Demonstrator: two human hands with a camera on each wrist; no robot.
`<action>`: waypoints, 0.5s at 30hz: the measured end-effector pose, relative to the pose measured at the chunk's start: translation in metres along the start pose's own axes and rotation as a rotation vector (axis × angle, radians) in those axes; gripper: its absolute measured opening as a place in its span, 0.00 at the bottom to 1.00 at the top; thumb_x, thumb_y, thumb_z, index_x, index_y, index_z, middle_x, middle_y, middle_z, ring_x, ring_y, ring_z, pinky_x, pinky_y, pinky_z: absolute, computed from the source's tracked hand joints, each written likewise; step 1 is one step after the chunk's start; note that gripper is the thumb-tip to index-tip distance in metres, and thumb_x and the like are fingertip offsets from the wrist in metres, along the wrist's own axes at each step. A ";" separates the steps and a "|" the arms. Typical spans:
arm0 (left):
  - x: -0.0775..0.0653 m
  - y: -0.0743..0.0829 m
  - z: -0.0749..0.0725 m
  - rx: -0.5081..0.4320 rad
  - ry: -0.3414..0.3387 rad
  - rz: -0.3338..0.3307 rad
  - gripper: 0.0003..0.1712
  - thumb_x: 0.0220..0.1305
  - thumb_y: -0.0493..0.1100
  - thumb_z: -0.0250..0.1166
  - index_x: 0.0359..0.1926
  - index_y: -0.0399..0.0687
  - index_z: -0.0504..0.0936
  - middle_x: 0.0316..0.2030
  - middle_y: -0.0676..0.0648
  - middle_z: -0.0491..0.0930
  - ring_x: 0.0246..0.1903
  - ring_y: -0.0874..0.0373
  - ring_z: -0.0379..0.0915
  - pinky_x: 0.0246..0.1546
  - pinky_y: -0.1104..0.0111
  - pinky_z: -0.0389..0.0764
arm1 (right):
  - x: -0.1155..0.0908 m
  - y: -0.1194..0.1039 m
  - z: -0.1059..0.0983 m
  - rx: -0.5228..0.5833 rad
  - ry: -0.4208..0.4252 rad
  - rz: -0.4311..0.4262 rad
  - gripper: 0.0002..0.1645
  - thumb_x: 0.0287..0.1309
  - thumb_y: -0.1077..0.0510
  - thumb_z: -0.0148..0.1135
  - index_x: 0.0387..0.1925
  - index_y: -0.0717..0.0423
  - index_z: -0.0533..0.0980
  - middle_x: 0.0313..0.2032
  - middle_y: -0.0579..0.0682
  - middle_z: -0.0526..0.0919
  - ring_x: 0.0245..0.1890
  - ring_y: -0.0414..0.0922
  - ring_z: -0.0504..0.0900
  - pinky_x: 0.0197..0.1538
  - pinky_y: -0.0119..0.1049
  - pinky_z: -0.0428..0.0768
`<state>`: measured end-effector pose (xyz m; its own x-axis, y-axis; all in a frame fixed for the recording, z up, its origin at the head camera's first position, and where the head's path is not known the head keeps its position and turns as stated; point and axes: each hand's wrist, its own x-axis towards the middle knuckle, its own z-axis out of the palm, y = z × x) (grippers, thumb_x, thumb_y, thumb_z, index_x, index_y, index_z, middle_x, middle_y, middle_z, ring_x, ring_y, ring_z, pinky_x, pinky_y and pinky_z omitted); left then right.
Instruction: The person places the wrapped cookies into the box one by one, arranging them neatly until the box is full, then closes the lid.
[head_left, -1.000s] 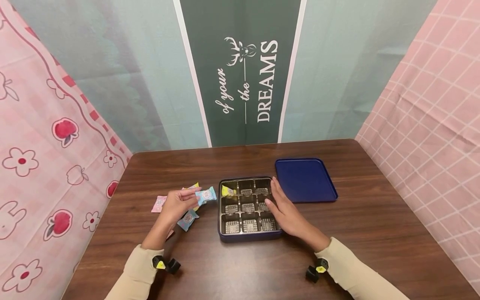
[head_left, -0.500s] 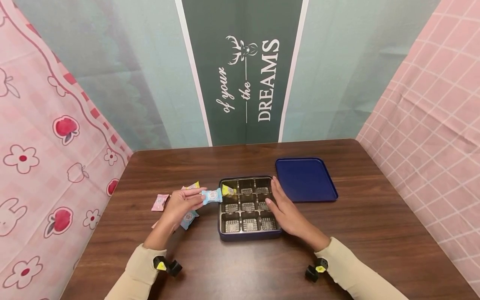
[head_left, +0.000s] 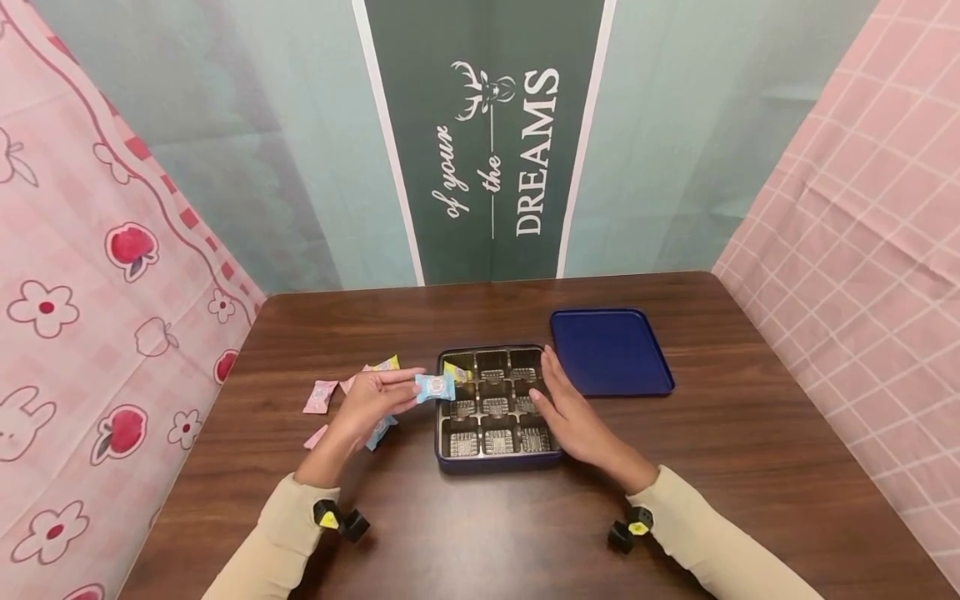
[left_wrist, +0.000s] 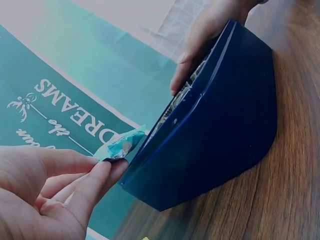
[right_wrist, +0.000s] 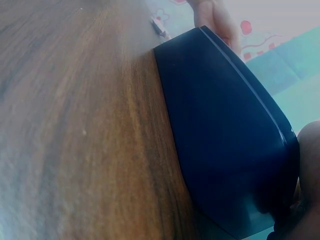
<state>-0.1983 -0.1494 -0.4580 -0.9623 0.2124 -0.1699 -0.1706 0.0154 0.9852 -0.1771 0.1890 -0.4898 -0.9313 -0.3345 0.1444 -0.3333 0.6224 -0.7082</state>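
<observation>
My left hand [head_left: 377, 404] pinches a light blue wrapped candy [head_left: 437, 387] by one end, between thumb and fingers. In the head view the candy overlaps the left rim of a dark blue box [head_left: 498, 463], and the left wrist view has this candy [left_wrist: 122, 144] right at the rim. A black insert with rows of square compartments fills the box. One yellow wrapped candy [head_left: 458, 372] sits in the far left compartment, partly covered by the blue one. My right hand [head_left: 572, 414] rests along the box's right side, fingers fairly straight, thumb over the rim.
Left of the box lie several wrapped candies: a pink candy [head_left: 320, 397], a yellow candy [head_left: 388, 363] and another blue candy [head_left: 381, 432], partly behind my left hand. A flat blue lid [head_left: 612, 352] lies at the back right of the wooden table [head_left: 480, 533].
My left hand has carried the light blue candy rightward from beside the box to over its left rim. The right hand keeps its place on the box.
</observation>
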 end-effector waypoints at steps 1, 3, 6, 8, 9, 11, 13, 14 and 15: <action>0.001 0.001 0.001 -0.001 -0.002 0.000 0.24 0.66 0.31 0.66 0.62 0.25 0.76 0.56 0.35 0.81 0.43 0.65 0.83 0.46 0.69 0.84 | 0.000 0.000 0.000 -0.003 0.000 0.000 0.43 0.80 0.43 0.44 0.80 0.61 0.41 0.81 0.52 0.34 0.79 0.52 0.39 0.76 0.58 0.49; 0.002 0.001 0.003 -0.008 -0.004 0.001 0.24 0.66 0.30 0.66 0.61 0.24 0.76 0.55 0.35 0.82 0.42 0.65 0.83 0.46 0.68 0.84 | 0.000 0.001 0.000 -0.008 0.000 0.000 0.44 0.80 0.43 0.44 0.80 0.60 0.40 0.81 0.52 0.34 0.79 0.52 0.39 0.76 0.58 0.49; 0.002 0.000 0.005 -0.006 -0.011 0.010 0.24 0.66 0.31 0.66 0.61 0.23 0.76 0.55 0.33 0.81 0.43 0.64 0.83 0.46 0.67 0.85 | 0.000 0.001 0.000 -0.011 0.002 -0.006 0.43 0.80 0.43 0.44 0.80 0.60 0.41 0.81 0.55 0.36 0.79 0.53 0.40 0.76 0.59 0.50; 0.001 -0.001 0.007 -0.009 -0.012 0.014 0.24 0.66 0.31 0.67 0.61 0.23 0.76 0.55 0.33 0.82 0.43 0.63 0.83 0.46 0.67 0.85 | 0.000 0.001 0.001 -0.009 0.005 -0.008 0.43 0.80 0.43 0.44 0.80 0.60 0.41 0.81 0.56 0.36 0.79 0.53 0.40 0.76 0.59 0.50; 0.001 -0.001 0.008 -0.005 -0.016 0.019 0.25 0.66 0.31 0.67 0.61 0.23 0.76 0.54 0.33 0.82 0.43 0.63 0.83 0.46 0.66 0.85 | 0.000 0.001 0.001 -0.007 0.007 -0.008 0.43 0.80 0.43 0.44 0.80 0.60 0.41 0.81 0.56 0.37 0.79 0.52 0.40 0.76 0.59 0.50; 0.001 0.000 0.009 0.002 -0.016 0.024 0.24 0.65 0.31 0.67 0.61 0.24 0.77 0.52 0.33 0.83 0.43 0.62 0.84 0.46 0.65 0.85 | 0.000 0.000 0.000 -0.005 0.009 -0.009 0.43 0.80 0.43 0.44 0.80 0.60 0.41 0.81 0.56 0.37 0.79 0.52 0.40 0.76 0.58 0.50; 0.001 0.001 0.011 0.007 -0.019 0.026 0.24 0.65 0.31 0.68 0.61 0.26 0.77 0.49 0.34 0.85 0.42 0.61 0.84 0.47 0.63 0.85 | 0.000 0.000 0.000 -0.009 0.010 -0.009 0.43 0.80 0.43 0.44 0.80 0.60 0.41 0.81 0.56 0.37 0.79 0.52 0.40 0.76 0.58 0.50; 0.001 0.001 0.011 0.010 -0.024 0.030 0.24 0.65 0.31 0.68 0.60 0.26 0.78 0.48 0.35 0.85 0.42 0.61 0.84 0.48 0.62 0.85 | 0.000 0.001 0.000 -0.012 0.010 -0.011 0.43 0.80 0.43 0.44 0.80 0.60 0.41 0.81 0.57 0.37 0.79 0.52 0.40 0.76 0.59 0.50; 0.001 0.001 0.012 0.015 -0.029 0.034 0.23 0.65 0.31 0.68 0.60 0.26 0.78 0.47 0.35 0.86 0.42 0.61 0.84 0.48 0.60 0.84 | 0.000 0.001 0.000 -0.013 0.010 -0.011 0.43 0.80 0.43 0.44 0.80 0.60 0.41 0.81 0.57 0.37 0.79 0.52 0.40 0.76 0.59 0.50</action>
<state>-0.1969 -0.1376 -0.4564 -0.9608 0.2414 -0.1361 -0.1347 0.0222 0.9906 -0.1776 0.1893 -0.4907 -0.9289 -0.3345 0.1587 -0.3453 0.6280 -0.6974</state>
